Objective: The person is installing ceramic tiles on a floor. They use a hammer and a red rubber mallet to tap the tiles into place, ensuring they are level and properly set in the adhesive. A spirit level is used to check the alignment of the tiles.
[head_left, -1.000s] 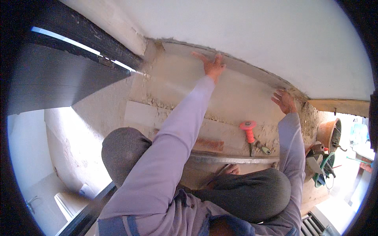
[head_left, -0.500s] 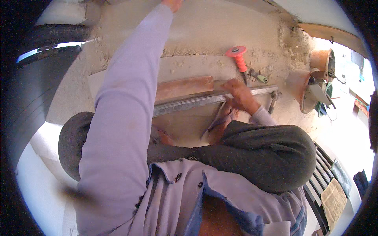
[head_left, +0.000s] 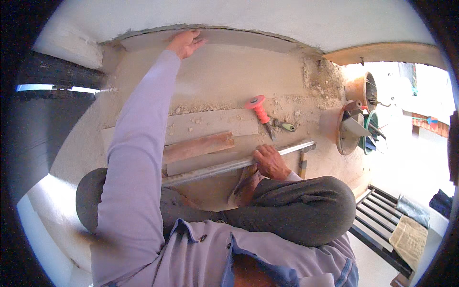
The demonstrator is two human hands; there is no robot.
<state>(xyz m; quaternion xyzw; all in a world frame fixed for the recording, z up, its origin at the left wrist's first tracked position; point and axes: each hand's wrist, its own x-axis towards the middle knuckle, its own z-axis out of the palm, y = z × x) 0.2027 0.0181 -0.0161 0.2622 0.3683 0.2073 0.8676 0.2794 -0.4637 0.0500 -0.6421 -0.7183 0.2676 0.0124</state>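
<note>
My left hand (head_left: pixel 185 44) reaches far forward, its fingers stretched out against the edge of a smooth grey-beige surface (head_left: pixel 224 62), just below a dark gap. It appears to hold nothing. Close to my folded legs, my right hand (head_left: pixel 272 161) is wrapped over a long silver metal bar (head_left: pixel 215 170) that slants across in front of me. Beyond the bar lies a brown wooden board (head_left: pixel 198 147). A chisel with a red guarded grip (head_left: pixel 259 111) and a green-handled tool (head_left: pixel 285 126) lie just past my right hand.
Crumbled rubble (head_left: pixel 215 106) lines the foot of the smooth surface. Buckets (head_left: pixel 333 125) with tools in them stand at the right. A hammer-like tool (head_left: pixel 302 167) lies by the bar's right end. Behind it is a black slatted rack (head_left: pixel 380 210) with a folded brown sack (head_left: pixel 409 239).
The view has tilted forward, bringing my whole left hand and the dark gap into sight. My right hand stays on the metal bar.
</note>
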